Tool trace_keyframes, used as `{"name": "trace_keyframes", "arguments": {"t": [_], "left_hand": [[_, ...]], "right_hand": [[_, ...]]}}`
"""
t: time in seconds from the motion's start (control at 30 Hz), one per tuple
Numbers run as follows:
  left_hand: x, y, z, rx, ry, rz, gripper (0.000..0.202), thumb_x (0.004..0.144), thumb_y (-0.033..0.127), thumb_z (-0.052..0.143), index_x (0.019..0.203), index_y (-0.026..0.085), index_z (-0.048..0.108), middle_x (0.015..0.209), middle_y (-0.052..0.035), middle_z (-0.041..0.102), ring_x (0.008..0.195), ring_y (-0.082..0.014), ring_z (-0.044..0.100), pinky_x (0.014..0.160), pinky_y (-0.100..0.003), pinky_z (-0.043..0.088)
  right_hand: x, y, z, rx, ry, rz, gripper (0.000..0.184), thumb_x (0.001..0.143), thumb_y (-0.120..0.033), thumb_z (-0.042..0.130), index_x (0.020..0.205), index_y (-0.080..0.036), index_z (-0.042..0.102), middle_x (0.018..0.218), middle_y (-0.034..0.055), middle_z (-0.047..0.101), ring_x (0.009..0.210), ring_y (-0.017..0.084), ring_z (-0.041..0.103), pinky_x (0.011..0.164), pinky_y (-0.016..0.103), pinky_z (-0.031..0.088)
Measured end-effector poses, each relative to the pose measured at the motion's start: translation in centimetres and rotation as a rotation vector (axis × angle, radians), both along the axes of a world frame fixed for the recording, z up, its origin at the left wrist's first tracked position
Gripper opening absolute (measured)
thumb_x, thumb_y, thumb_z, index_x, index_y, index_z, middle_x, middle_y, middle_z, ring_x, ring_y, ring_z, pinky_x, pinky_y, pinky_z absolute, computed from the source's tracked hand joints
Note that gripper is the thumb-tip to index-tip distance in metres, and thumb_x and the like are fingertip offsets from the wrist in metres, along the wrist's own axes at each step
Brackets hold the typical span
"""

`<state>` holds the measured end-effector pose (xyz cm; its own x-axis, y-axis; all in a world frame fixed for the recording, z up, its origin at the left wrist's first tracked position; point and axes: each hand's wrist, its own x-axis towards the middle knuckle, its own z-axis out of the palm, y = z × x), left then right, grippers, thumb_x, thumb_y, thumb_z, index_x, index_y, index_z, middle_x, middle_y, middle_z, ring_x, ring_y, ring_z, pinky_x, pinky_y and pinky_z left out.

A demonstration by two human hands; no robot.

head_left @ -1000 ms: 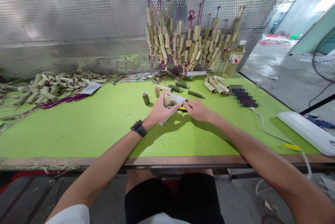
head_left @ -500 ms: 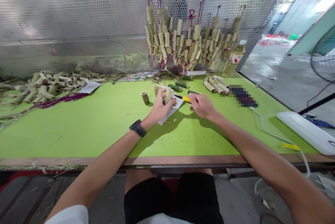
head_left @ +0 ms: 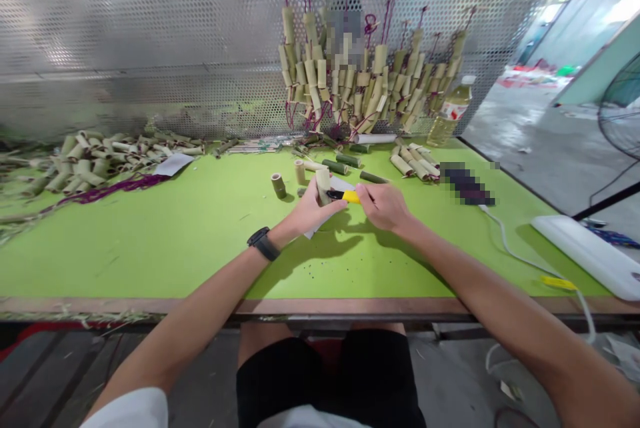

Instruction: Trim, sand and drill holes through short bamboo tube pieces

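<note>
Over the middle of the green table, my left hand (head_left: 307, 209) is closed around a short pale bamboo tube (head_left: 323, 179), held roughly upright. My right hand (head_left: 389, 207) grips a yellow-handled tool (head_left: 351, 197) with a dark narrow front; its exact kind is unclear. The dark end meets the side of the tube, close to my left thumb. Beneath my hands lies a white sheet of paper (head_left: 342, 184), partly covered. Just left and behind stand a dark bamboo tube (head_left: 279, 186) and a paler tube (head_left: 299, 171). Green bamboo pieces (head_left: 336, 166) lie behind them.
Loose bamboo pieces (head_left: 83, 171) are heaped at the left, beside purple cord (head_left: 117, 189). Strung bamboo (head_left: 375, 85) hangs on the perforated metal panel (head_left: 175, 28). To the right are bamboo tubes (head_left: 413, 161), an oil bottle (head_left: 449, 115), a white power strip (head_left: 583, 251) and its cable.
My right hand has moved slightly left, bringing the tool's dark end against the bamboo tube. My left thumb now reaches further right, beside the tool. The camera view has shifted slightly.
</note>
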<state>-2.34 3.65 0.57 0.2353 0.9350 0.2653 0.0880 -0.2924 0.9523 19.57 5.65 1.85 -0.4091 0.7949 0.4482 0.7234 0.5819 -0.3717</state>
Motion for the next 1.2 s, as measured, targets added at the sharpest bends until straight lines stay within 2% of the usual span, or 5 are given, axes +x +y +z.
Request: {"name": "trace_keyframes", "arguments": {"t": [0.13,0.43,0.73,0.97,1.2], "left_hand": [[0.1,-0.1,-0.1,0.078,0.048,-0.011,0.059,0.093,0.042,0.079,0.138,0.02,0.05,0.126,-0.0104,0.066,0.115,-0.0247,0.066,0.099,-0.04,0.056],[-0.1,-0.5,0.6,0.128,0.172,0.015,0.047,0.096,0.046,0.077,0.13,0.022,0.054,0.109,-0.0038,0.066,0.096,-0.0172,0.064,0.084,-0.03,0.054],[0.3,-1.0,1.3,-0.12,0.079,-0.001,0.051,0.096,0.051,0.078,0.131,0.022,0.054,0.072,0.0082,0.055,0.047,-0.0069,0.046,0.044,-0.022,0.041],[0.4,-0.9,1.3,-0.127,0.025,0.014,0.054,0.091,0.046,0.085,0.129,0.02,0.056,0.076,0.0058,0.059,0.054,-0.0079,0.053,0.047,-0.023,0.051],[0.2,-1.0,0.9,-0.11,0.093,0.024,0.06,0.09,0.059,0.083,0.13,0.022,0.057,0.077,0.0052,0.06,0.054,-0.009,0.053,0.049,-0.024,0.047]], "right_hand": [[-0.1,-0.3,0.5,0.025,-0.066,-0.053,0.055,0.111,-0.043,0.029,0.063,-0.022,0.047,0.055,0.0025,0.051,0.047,0.013,0.04,0.051,0.032,0.023],[-0.5,-0.7,0.2,0.067,-0.176,-0.119,0.066,0.114,-0.036,0.02,0.067,-0.018,0.062,0.051,0.0037,0.052,0.039,0.012,0.036,0.047,0.031,0.023],[-0.5,-0.7,-0.1,0.392,-0.199,-0.16,0.064,0.112,-0.031,0.023,0.079,-0.014,0.075,0.06,0.0083,0.065,0.05,0.015,0.047,0.054,0.032,0.028],[-0.4,-0.5,-0.1,0.299,-0.154,-0.099,0.063,0.112,-0.036,0.022,0.071,-0.017,0.066,0.053,0.005,0.055,0.048,0.014,0.039,0.051,0.032,0.024],[-0.5,-0.6,-0.1,0.2,-0.127,-0.086,0.066,0.112,-0.042,0.019,0.065,-0.019,0.06,0.053,0.0044,0.052,0.044,0.012,0.034,0.048,0.031,0.02]]}}
